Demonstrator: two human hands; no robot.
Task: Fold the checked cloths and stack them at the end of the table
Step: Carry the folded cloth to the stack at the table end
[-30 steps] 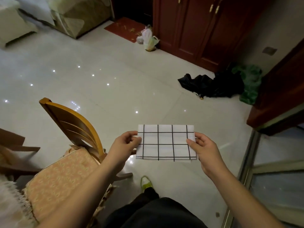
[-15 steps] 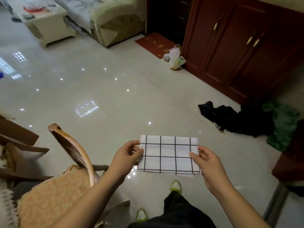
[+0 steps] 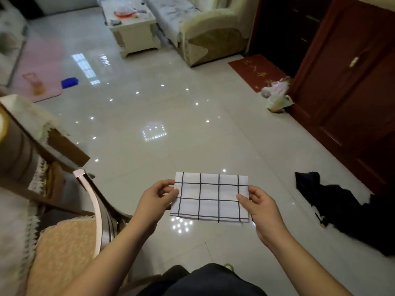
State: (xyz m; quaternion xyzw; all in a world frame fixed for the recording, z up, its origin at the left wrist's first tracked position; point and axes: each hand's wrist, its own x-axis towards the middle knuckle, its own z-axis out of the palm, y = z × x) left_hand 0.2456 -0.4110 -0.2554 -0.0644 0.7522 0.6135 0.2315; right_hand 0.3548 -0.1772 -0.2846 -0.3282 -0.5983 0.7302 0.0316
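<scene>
We see a folded checked cloth (image 3: 210,197), white with a black grid, held flat in the air over the tiled floor (image 3: 149,116), in front of the person's dark-trousered legs (image 3: 205,280). The left hand (image 3: 155,201) pinches the cloth's left edge, thumb on top and fingers curled beneath; the right hand (image 3: 259,207) pinches the right edge in the same way, thumb lying over the outermost grid line. Both hands are thus closed on the cloth, one at each short side, and the cloth hangs between them as a neat rectangle, its far edge tilted slightly upward. To the left we note a wooden chair (image 3: 92,206) with a patterned orange cushion (image 3: 64,253), its curved backrest just beside the left forearm. Further left a tabletop (image 3: 32,118) draped with a fringed cover enters the view; the cloth is well apart from it. On the floor to the right lies a heap of black fabric (image 3: 352,210). Beyond it stands a dark red cabinet (image 3: 346,82), with two plastic bags (image 3: 276,95) at its foot and a red mat (image 3: 258,71) nearby. At the top we see a pale sofa (image 3: 209,33) and a low coffee table (image 3: 133,24).
</scene>
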